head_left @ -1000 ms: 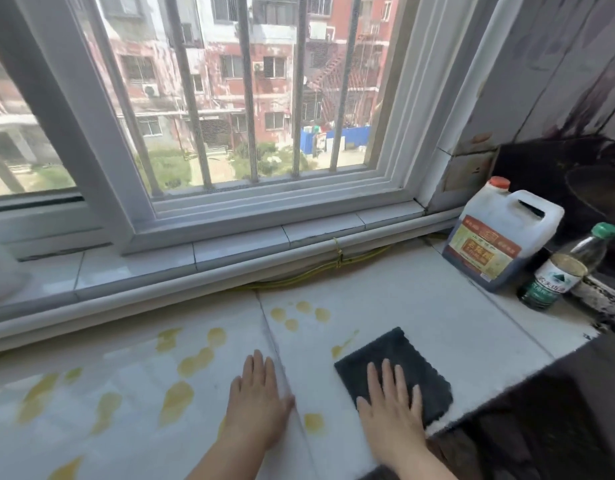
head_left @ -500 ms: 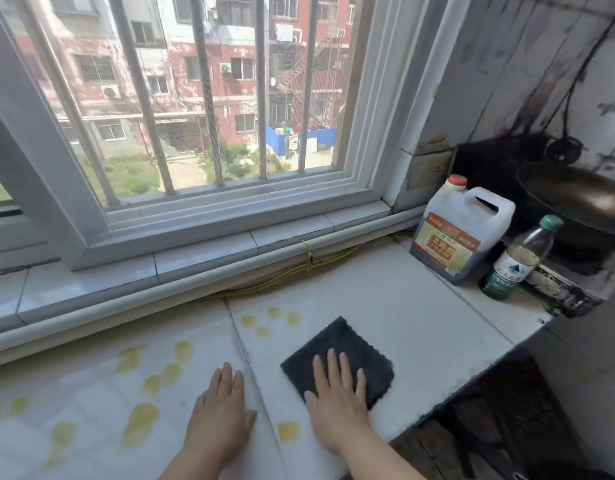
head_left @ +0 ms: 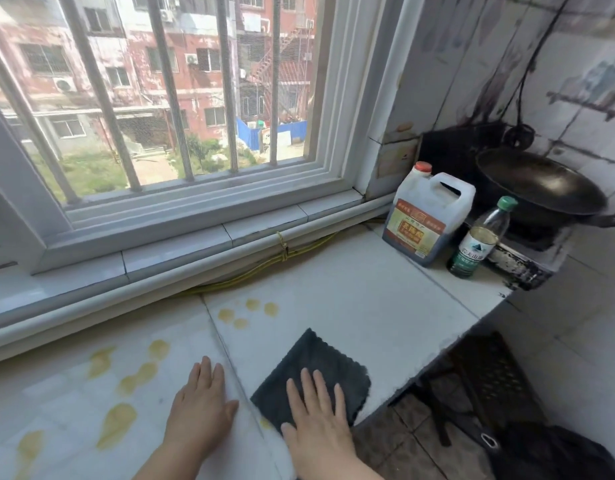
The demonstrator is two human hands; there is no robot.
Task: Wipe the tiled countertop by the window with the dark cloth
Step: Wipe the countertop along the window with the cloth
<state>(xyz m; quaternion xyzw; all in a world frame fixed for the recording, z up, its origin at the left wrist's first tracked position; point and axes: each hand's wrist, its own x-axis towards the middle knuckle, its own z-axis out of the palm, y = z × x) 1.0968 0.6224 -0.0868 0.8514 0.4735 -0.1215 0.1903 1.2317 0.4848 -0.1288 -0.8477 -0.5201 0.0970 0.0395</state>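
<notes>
A white tiled countertop point(head_left: 351, 292) runs under the window, marked with several yellow stains point(head_left: 245, 313). A dark square cloth point(head_left: 316, 362) lies flat near the counter's front edge. My right hand point(head_left: 316, 417) presses flat on the cloth's near half, fingers spread. My left hand point(head_left: 202, 407) rests palm down on the bare tile just left of the cloth, holding nothing. More yellow blotches point(head_left: 117, 424) lie to the left of my left hand.
A large jug of dark liquid point(head_left: 427, 216) and a green-capped bottle point(head_left: 479, 240) stand at the counter's right end, beside a black wok point(head_left: 541, 181) on a stove. A yellow cord point(head_left: 264, 265) runs along the window sill. The counter ends at a drop on the right.
The view has swung left and down, so the window and bottles shifted. My right hand and the cloth have slid nearer the front edge, towards my left hand, covering a stain by the edge.
</notes>
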